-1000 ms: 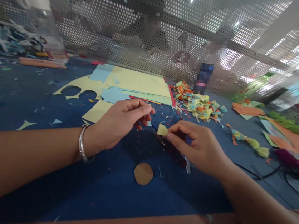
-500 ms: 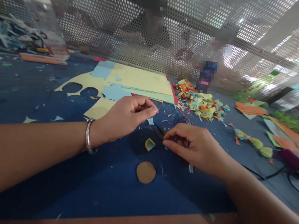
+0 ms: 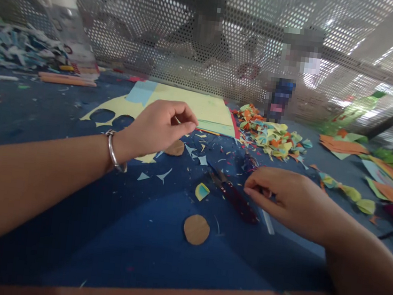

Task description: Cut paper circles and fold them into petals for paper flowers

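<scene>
Over the near edge of the paper sheets is my left hand (image 3: 159,126), thumb and forefinger pinched together. Nothing large shows in that pinch. My right hand (image 3: 279,197) is closed too, its fingertips pressed together just right of the scissors (image 3: 238,202); whether they hold something small is hidden. The scissors lie on the table, dark handles towards me. Left of them is a small folded yellow-and-blue paper piece (image 3: 202,192). A brown cardboard disc (image 3: 196,229) lies closest to me, and another brown disc (image 3: 175,148) sits beneath my left hand.
Pale yellow sheets (image 3: 201,105) and a sheet with cut-out holes (image 3: 110,111) lie ahead. Bunched paper pieces (image 3: 275,140) and orange paper (image 3: 342,144) are to the right. A bottle (image 3: 67,33) stands far left. A perforated metal screen (image 3: 153,29) crosses the back, people beyond it.
My right hand has moved right, away from the scissors, which now show fully. My left hand has moved up and left, uncovering the second brown disc. The view has shifted slightly.
</scene>
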Tool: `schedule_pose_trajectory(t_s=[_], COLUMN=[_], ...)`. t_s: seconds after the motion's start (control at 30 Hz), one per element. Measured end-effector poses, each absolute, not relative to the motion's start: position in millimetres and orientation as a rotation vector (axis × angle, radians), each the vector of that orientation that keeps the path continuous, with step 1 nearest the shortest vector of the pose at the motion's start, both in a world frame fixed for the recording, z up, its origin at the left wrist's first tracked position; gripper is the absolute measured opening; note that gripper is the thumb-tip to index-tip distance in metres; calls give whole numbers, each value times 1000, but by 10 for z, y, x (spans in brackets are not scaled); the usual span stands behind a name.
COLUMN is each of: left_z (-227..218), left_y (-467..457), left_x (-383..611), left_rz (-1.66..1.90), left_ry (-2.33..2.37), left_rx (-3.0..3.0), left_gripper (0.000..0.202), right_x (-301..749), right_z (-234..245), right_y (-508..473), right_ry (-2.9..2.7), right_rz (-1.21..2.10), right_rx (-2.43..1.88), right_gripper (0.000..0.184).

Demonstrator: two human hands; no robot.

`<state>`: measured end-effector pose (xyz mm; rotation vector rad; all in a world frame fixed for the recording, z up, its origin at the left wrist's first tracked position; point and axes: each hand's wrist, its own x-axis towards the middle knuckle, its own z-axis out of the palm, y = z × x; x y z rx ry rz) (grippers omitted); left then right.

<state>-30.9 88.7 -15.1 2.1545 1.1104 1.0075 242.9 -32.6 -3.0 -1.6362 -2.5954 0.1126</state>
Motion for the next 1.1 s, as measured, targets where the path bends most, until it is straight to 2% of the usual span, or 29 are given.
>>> schedule_pose_trajectory(t_s=[0.17,0.33,0.47,0.6,0.67,0.77,0.9,1.0,1.1], left_z=[-105,33,67,96,133,173,135,98,103], left_y=[1118,1142,832,676,832,1220,1534,1532,1473], left_x=[-460,-546,-438,-456,-576,-791,-920,-916,-933], left_rz=[713,182,187,158,116,-119,-266,-275,-287], left_ry=[1152,1194,1027,875,1103,1423,1463,1475,1482], left_rx=[2412,2558,2600,2750,2756,2648,2551,2527,2510], left_gripper=[15,19,26,21,29,67,94,98,88], right_x=[2604,2630,2516,2422,2411,2419,2414,2400,2400], right_z=[-43,-39,-30,-47,-51,-42,-34,-52,-81], right_y=[-315,-300,-337,-381,-387,-380,-363,-354,-348], right_ry=[-2615,-2565,-2526,-2555,-2564,-2562,-2563,-2585,-2567], right_rz=[15,-47,-7,72,71,57,59,102,115], right_rx=[-1738,-1753,-1542,-1404,-1394,-1410,-1454,-1466,-1475], right_gripper=[16,22,23,23,24,23,22,22,21])
